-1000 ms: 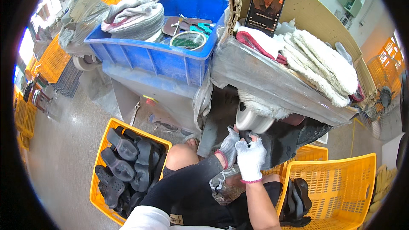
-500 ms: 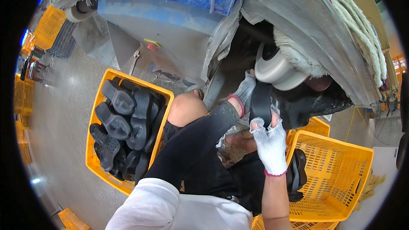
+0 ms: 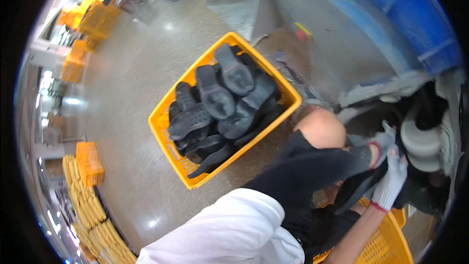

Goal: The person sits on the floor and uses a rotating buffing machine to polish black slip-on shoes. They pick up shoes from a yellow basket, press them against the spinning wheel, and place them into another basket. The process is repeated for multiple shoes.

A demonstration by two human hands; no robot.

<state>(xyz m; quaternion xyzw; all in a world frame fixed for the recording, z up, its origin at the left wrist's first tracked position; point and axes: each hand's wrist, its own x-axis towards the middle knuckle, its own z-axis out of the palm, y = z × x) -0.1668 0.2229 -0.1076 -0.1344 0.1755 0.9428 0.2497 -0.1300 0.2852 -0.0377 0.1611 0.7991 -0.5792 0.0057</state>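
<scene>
A black shoe sole (image 3: 359,188) slants down toward my lap, beside a white buffing wheel (image 3: 420,139). My right hand (image 3: 392,178), in a white fingerless glove with a red cuff, is closed on the sole's upper part. Close against it, my left hand (image 3: 382,143), gloved alike, is at the sole's upper end. Its fingers are blurred and partly hidden, so its grip is unclear. Between sole and wheel I cannot make out any contact.
A yellow crate (image 3: 222,166) piled with black soles (image 3: 215,93) stands left of my knee. Another yellow crate (image 3: 391,242) is below my right forearm. A blue bin (image 3: 420,14) lies beyond the grey machine panel (image 3: 342,44). Yellow stacks (image 3: 90,190) line the far left.
The view has swung left, so crate, wheel and hands appear farther right. The sole has turned from upright before the wheel to slanting down toward my lap. My hands are closer together.
</scene>
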